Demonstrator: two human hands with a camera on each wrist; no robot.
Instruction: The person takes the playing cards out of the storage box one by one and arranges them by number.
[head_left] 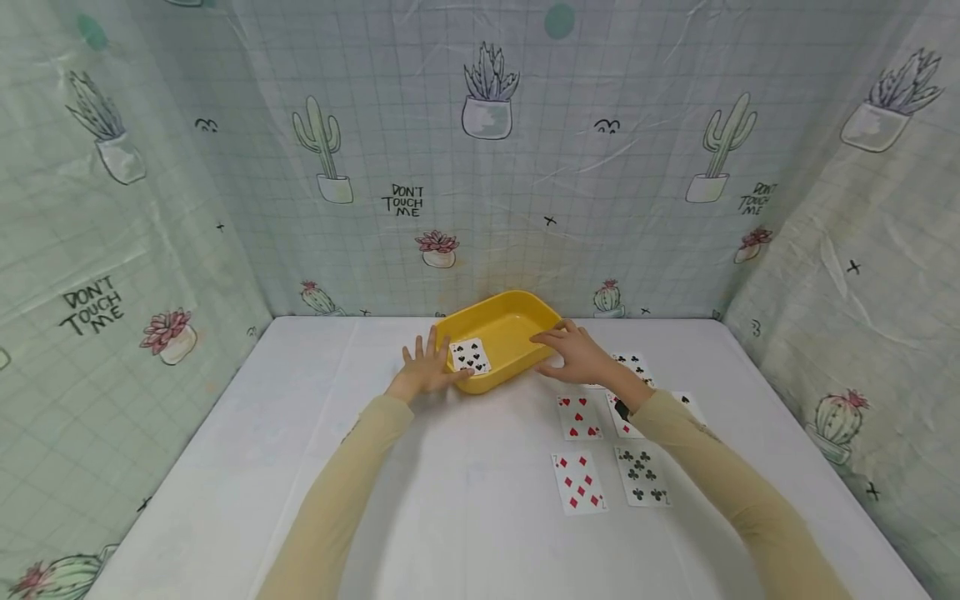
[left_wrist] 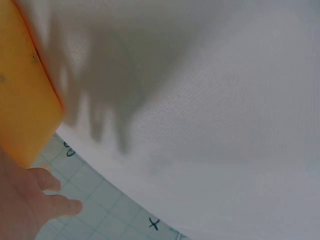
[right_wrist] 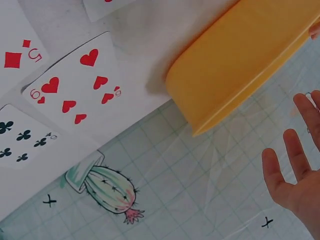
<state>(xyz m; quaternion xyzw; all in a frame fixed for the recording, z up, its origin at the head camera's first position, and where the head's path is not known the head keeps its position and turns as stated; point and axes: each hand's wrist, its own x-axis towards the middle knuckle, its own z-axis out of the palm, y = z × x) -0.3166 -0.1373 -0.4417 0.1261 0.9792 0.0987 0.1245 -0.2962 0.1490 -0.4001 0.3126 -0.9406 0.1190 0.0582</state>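
Observation:
A yellow tray point(head_left: 498, 379) sits at the back of the white table, tilted up at the far side as seen from above. A spades playing card point(head_left: 470, 356) lies inside at its left end. My left hand point(head_left: 423, 371) is at the tray's left end, fingers spread, thumb reaching across the near rim by the card. Over the right end of the tray hovers my right hand point(head_left: 576, 357), fingers spread and holding nothing; the right wrist view shows those fingers point(right_wrist: 272, 172) apart from the yellow wall point(right_wrist: 235, 65).
Several face-up cards lie right of the tray, including a five of hearts point(head_left: 579, 418), a seven of diamonds point(head_left: 579, 483) and a clubs card point(head_left: 642, 477). My right forearm partly covers a diamonds card point(head_left: 624, 421). A six of hearts point(right_wrist: 75, 82) shows near the table's back edge. Patterned cloth walls surround the table.

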